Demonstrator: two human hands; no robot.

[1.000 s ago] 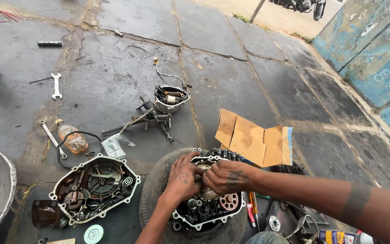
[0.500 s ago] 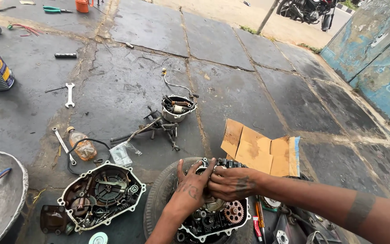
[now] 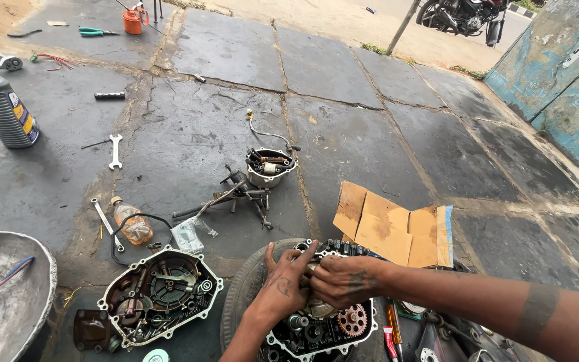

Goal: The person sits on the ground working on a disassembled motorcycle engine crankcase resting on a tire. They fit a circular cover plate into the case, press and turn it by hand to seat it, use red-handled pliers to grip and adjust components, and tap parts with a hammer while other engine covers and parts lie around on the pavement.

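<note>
An opened engine crankcase (image 3: 323, 328) with gears and a reddish sprocket lies on a tyre (image 3: 239, 298) at the bottom middle. My left hand (image 3: 286, 281) presses on the upper part of the case, fingers spread over it. Beside it, my right hand (image 3: 343, 280) is curled around a small metal part at the top of the case, touching the left hand's fingers. What exactly the fingers pinch is hidden.
A removed engine cover (image 3: 162, 295) lies at lower left beside a metal basin (image 3: 31, 295). Flattened cardboard (image 3: 393, 228), a small parts bowl (image 3: 269, 167), a kick lever assembly (image 3: 236, 198), spanners (image 3: 115, 151), a small bottle (image 3: 132, 224) and an oil bottle (image 3: 1, 107) lie on the stone paving.
The view has tilted upward, showing more of the paving and the oil bottle. Both hands stay on the top of the crankcase, shifting only slightly.
</note>
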